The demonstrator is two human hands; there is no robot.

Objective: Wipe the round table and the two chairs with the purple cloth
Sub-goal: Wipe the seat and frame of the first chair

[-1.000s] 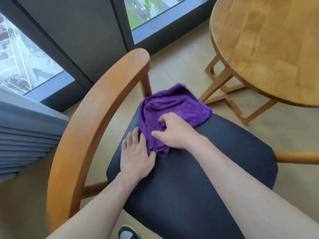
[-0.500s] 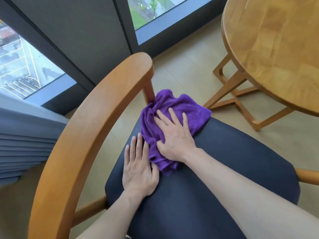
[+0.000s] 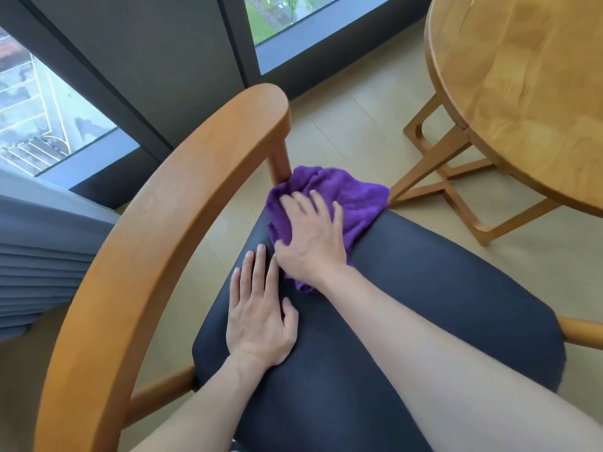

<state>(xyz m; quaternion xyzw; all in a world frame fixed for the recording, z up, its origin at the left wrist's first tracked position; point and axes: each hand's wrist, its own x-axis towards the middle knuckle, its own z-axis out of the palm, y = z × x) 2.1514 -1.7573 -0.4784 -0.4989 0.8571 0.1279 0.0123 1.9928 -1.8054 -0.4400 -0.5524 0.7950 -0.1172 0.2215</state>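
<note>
A chair with a dark seat (image 3: 424, 305) and a curved wooden backrest (image 3: 156, 230) fills the middle of the view. The purple cloth (image 3: 352, 194) lies crumpled at the seat's far corner, touching the backrest's post. My right hand (image 3: 310, 236) presses flat on the cloth with fingers spread. My left hand (image 3: 257, 314) rests flat on the bare seat just beside it, fingers together, holding nothing. The round wooden table (image 3: 528, 86) stands at the upper right. Only one chair is in view.
The table's wooden legs (image 3: 456, 177) stand on the beige floor right beyond the seat corner. Dark window frames (image 3: 163, 60) run along the back. Grey pleated curtain (image 3: 42, 249) hangs at the left, behind the backrest.
My right hand opened flat and pushed the cloth away toward the seat's far corner by the backrest post. The left hand stayed planted on the seat.
</note>
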